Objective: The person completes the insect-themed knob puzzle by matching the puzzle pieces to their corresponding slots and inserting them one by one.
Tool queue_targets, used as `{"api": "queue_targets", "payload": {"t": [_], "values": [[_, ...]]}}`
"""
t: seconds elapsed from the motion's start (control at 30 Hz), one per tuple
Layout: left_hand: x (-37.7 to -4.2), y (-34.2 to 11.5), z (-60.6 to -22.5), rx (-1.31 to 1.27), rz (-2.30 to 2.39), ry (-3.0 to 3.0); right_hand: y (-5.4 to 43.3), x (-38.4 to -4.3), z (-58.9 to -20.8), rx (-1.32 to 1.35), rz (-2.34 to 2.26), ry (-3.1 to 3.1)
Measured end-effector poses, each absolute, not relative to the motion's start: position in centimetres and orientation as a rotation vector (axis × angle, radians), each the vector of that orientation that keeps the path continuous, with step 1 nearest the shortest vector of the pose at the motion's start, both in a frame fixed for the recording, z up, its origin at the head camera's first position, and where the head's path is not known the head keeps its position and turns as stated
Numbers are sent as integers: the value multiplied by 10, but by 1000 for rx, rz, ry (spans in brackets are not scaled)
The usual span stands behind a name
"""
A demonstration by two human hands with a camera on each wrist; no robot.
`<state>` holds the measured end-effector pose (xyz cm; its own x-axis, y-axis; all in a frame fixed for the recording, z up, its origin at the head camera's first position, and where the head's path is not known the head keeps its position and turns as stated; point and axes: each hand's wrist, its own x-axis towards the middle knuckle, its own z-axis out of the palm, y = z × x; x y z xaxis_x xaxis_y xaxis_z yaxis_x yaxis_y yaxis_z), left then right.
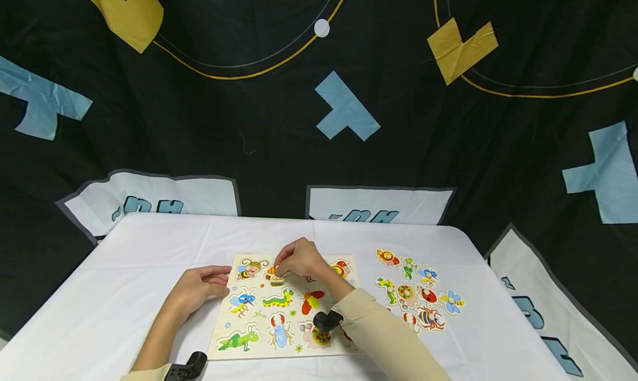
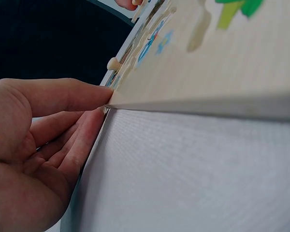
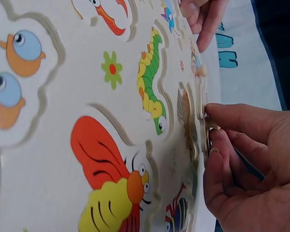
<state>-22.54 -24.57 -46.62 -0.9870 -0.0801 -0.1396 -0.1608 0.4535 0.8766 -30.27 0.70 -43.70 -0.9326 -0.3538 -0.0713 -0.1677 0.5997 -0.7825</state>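
A wooden puzzle board [image 1: 266, 316] with printed insects in cut-out recesses lies on the white table. Over a recess in its top row, my right hand [image 1: 299, 257] pinches a thin puzzle piece [image 3: 204, 133] by its small wooden peg. That piece shows edge-on in the right wrist view, so its picture is mostly hidden; yellow-orange shows in the head view. My left hand [image 1: 196, 289] touches the board's left edge with its fingertips, fingers fairly straight. A bee piece [image 1: 249, 269] sits in the top left recess, close to the left hand.
Right of the board, several loose insect pieces lie grouped on the table, among them a ladybird [image 1: 427, 294], a striped beetle [image 1: 431, 318] and a blue-winged bee [image 1: 452, 302]. Behind the table hangs a dark cloth [image 1: 279, 143] with blue and gold shapes.
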Motion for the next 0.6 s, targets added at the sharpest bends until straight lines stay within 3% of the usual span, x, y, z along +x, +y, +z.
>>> {"api": "queue_targets", "payload": {"t": [0.6], "values": [[-226,-246,-465,-207,1599,2604,1,-302,-448,-382,-1253,2593]]}}
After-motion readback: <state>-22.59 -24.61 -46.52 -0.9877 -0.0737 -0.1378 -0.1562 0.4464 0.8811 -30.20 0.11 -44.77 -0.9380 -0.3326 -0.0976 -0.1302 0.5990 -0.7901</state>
